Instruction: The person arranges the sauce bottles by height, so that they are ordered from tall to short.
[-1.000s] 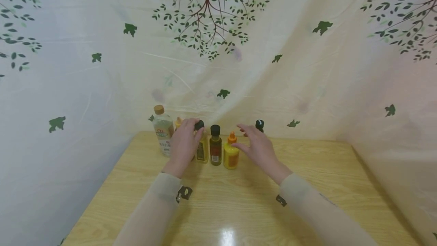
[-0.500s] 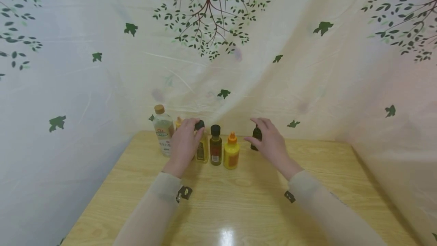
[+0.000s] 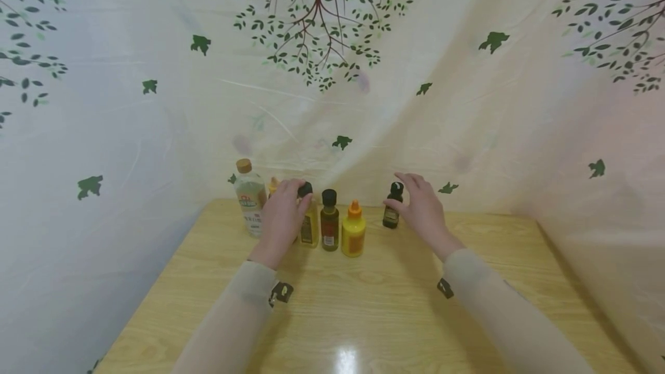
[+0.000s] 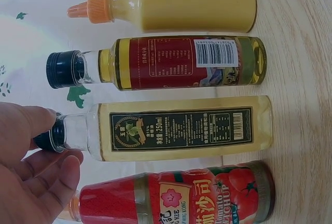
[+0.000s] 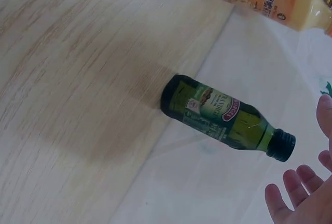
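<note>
My left hand pinches the black cap of a square clear oil bottle between thumb and fingers; the bottle stands upright on the table. To its left is a ketchup bottle, mostly hidden by that hand in the head view. On its right stand an oil bottle with a red label and a yellow squeeze bottle with an orange nozzle. Beside a small dark green oil bottle, my right hand holds nothing, thumb and fingers spread apart; the right wrist view shows the fingers clear of the cap.
A large clear bottle with a brown cap stands at the row's left end. The wooden table meets a leaf-printed curtain just behind the bottles. A gap separates the yellow bottle from the small green one.
My right hand has moved rightward from above the yellow squeeze bottle to beside the small green bottle, which now shows more fully. The left hand has kept its place on the cap.
</note>
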`<state>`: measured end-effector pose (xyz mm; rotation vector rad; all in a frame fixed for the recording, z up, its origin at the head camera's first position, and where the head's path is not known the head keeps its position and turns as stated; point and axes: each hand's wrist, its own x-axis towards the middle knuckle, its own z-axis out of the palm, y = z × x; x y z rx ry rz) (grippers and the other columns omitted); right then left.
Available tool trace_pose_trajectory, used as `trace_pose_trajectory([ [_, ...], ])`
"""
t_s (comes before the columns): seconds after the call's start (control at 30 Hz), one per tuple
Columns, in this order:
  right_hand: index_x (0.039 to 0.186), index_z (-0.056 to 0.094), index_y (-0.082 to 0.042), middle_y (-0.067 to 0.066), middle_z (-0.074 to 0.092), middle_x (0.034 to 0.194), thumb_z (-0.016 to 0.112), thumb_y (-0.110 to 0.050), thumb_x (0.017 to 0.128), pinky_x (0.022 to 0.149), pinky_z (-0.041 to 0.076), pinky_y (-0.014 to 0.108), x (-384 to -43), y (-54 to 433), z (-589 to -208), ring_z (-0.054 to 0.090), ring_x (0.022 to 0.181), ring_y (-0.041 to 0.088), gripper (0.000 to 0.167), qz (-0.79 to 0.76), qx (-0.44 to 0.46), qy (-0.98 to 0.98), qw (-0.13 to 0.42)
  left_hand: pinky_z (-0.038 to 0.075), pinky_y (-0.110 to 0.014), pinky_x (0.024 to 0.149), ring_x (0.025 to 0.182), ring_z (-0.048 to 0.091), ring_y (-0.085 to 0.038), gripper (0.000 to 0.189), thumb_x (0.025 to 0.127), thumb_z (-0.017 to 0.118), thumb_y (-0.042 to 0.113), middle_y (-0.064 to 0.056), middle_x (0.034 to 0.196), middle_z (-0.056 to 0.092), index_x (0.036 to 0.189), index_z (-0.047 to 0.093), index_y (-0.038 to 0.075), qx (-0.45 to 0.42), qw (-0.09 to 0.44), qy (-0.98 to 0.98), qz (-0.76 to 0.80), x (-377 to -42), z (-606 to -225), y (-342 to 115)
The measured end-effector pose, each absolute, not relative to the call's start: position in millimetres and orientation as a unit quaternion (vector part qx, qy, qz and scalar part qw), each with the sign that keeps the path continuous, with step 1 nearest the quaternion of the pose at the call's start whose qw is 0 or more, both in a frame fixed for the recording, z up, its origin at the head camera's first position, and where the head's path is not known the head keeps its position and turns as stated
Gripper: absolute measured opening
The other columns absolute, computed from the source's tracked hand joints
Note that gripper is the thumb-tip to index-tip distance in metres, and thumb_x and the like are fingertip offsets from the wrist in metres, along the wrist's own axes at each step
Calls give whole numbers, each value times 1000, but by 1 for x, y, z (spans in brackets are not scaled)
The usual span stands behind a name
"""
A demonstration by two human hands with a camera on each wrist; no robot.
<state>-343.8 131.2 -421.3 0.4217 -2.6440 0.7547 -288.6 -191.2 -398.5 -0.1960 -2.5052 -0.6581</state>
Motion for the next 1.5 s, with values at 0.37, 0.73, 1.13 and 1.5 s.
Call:
trace_pose_trajectory([
  [0.37, 167, 47, -12, 23, 43, 166, 78, -42, 106, 109, 50, 70, -357, 136, -429, 45, 148, 49, 75, 291, 129, -935, 155, 64, -52, 87, 105, 75, -35, 39, 110, 73, 27, -17, 130, 72, 142, 68, 4, -66, 266, -929, -247, -290, -399, -192],
  [0.73, 167, 47, -14, 24, 45, 166, 77, -39, 106, 105, 52, 70, -367, 135, -434, 48, 145, 50, 72, 296, 116, -938, 137, 65, -50, 85, 102, 75, -34, 39, 111, 72, 27, -16, 130, 72, 142, 68, 4, -67, 264, -930, -246, -290, -399, -192],
  [1.13, 165, 49, -12, 25, 55, 156, 77, -37, 107, 97, 56, 64, -370, 136, -439, 59, 132, 48, 69, 292, 112, -940, 140, 65, -49, 84, 100, 75, -32, 39, 110, 73, 28, -16, 130, 72, 141, 68, 4, -66, 265, -929, -250, -290, -400, -191],
  [1.5, 163, 50, -11, 25, 60, 152, 76, -33, 108, 91, 58, 63, -373, 133, -439, 64, 124, 46, 65, 281, 114, -942, 144, 65, -49, 83, 99, 75, -32, 39, 110, 73, 27, -16, 129, 72, 141, 68, 3, -68, 268, -928, -251, -287, -398, -190],
])
